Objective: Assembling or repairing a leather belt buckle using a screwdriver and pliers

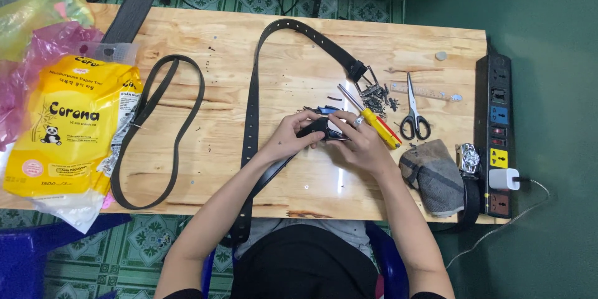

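Hands: both meet at the surface's middle, a bit to the near side, fingers curled in on one small black part.
Left hand [288, 139]: fingers bent, pinching the left end of the black buckle piece [316, 128]; wrist lies over the long belt.
Right hand [360, 143]: closed grip on the right side of the same piece, thumb and fingertips pressed to it; how tight, cannot tell.
Black buckle piece: held just above the surface between both hands, partly hidden by fingers; exact shape unclear.
Long black belt [252, 112]: punched holes, runs from the near edge up the middle, loops at the far side and comes down right to a metal buckle frame [369, 79].
Screwdriver [374, 119]: yellow and red handle, lies slanted just right of the hands, tip pointing far-left.
Small metal parts [381, 98]: dark scatter just beyond the screwdriver, near the buckle frame.
Scissors [413, 115]: black handles, right of the screwdriver, blades pointing far.
Second belt [168, 131]: thin, dark, coiled in a long loop on the left half.
Yellow package [68, 131]: soft plastic pack, left edge, overhanging the near side.
Grey pouch [436, 174]: near right, beside a wristwatch [468, 159].
Power strip [498, 137]: black, along the right edge, white plug in it.
Surface [299, 43]: light wood planks, over green tiled floor.
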